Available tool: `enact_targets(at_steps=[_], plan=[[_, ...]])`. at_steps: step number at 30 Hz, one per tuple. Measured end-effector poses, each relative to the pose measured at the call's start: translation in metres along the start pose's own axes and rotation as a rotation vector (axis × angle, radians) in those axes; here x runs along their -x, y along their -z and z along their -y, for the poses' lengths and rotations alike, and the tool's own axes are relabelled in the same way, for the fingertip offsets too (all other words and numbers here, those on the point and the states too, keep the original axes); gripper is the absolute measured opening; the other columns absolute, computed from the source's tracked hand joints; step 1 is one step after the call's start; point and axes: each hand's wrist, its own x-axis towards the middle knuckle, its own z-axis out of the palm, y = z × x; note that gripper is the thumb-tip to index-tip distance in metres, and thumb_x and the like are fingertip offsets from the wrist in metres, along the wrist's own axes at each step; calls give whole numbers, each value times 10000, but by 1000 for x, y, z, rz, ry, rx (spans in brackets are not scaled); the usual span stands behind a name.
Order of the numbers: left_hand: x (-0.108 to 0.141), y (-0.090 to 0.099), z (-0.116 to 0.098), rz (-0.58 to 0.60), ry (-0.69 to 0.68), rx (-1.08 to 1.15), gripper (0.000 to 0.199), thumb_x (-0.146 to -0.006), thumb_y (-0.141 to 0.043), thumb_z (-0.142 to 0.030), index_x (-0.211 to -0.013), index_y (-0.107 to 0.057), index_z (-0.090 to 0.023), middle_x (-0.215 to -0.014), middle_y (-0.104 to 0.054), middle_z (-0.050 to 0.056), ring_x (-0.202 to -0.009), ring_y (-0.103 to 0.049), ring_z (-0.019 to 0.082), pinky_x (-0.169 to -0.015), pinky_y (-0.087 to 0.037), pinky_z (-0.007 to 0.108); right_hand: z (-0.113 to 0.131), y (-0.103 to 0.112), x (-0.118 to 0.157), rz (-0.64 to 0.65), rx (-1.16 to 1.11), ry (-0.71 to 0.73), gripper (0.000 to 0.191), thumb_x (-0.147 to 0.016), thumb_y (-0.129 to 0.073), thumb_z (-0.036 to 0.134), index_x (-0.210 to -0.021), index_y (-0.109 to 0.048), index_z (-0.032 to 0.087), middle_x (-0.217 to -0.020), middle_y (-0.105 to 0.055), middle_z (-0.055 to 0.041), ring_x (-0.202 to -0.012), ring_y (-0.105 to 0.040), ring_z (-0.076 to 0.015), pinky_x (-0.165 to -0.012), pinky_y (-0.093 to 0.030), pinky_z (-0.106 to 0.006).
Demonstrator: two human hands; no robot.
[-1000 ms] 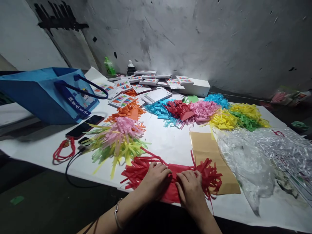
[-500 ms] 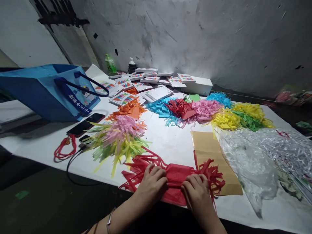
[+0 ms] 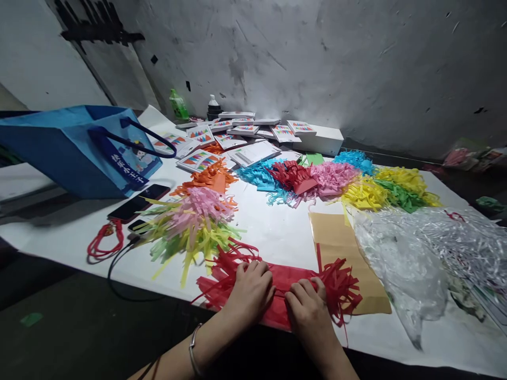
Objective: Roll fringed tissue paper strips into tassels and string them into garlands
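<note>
A red tissue-paper tassel (image 3: 291, 273) with cut fringe at both ends lies flat at the table's near edge. On its left part, my left hand (image 3: 252, 289) has its fingers curled onto the paper, near the left fringe. My right hand (image 3: 309, 307) grips the plain middle band closer to the right fringe, fingers bent and pressed together. A crease runs across the band between the two hands. The thumbs and the paper beneath the palms are mostly hidden. Under the right fringe lies a brown paper sheet (image 3: 348, 253).
Fringed tassels in pink (image 3: 206, 203), orange (image 3: 214, 179), yellow (image 3: 364, 192) and other colours lie around. Boxed packs (image 3: 255, 153) are piled at the back. A blue bag (image 3: 75, 153) and a phone (image 3: 140, 202) stand left; clear plastic bags (image 3: 407, 264) lie right.
My right hand has slid left along the red paper, closer to my left hand. My left hand has shifted slightly to the right and up, and the fringe has moved a little.
</note>
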Motion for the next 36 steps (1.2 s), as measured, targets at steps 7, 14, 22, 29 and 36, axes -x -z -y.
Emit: enact_targets(at_steps=[7,14,22,29,36], plan=[[6,-13,13,-247,-317,126,112,-860,-688,-158,-774,-649,-218,-922,-663,7,-944,-554,213,-1061,-274,502,1,-5,-3,-34,-88,-72,170,-969,-502,165,-843,-607,208,-834,-639,-10,-805,-549,-175,-934,-301,-395],[2,-15,15,-261,-337,161,147,-828,-722,-176,-723,-623,-200,-831,-665,-4,-854,-538,196,-955,-331,432,1,-6,-2,-29,-142,-24,248,-999,-475,183,-792,-608,220,-742,-617,24,-741,-521,-152,-962,-312,-387],[7,-17,21,-171,-282,152,150,-816,-749,-203,-697,-660,-219,-824,-677,-26,-833,-534,184,-874,-308,394,-18,26,15,29,-227,-48,155,-981,-519,145,-926,-638,228,-913,-653,2,-928,-596,-170,-1144,-230,-471],[3,-8,6,-94,-181,23,132,-887,-601,-121,-777,-647,-177,-880,-652,39,-845,-525,220,-866,-335,433,-3,15,10,-25,-151,-265,183,-946,-494,131,-831,-590,235,-914,-643,-3,-921,-597,-199,-1118,-224,-513],[-3,-10,11,-92,-419,-33,131,-861,-751,-234,-763,-666,-227,-857,-633,-12,-905,-524,208,-1048,-242,508,4,0,14,-133,-40,-259,190,-927,-466,107,-880,-597,236,-936,-653,-23,-930,-605,-210,-1138,-238,-530]])
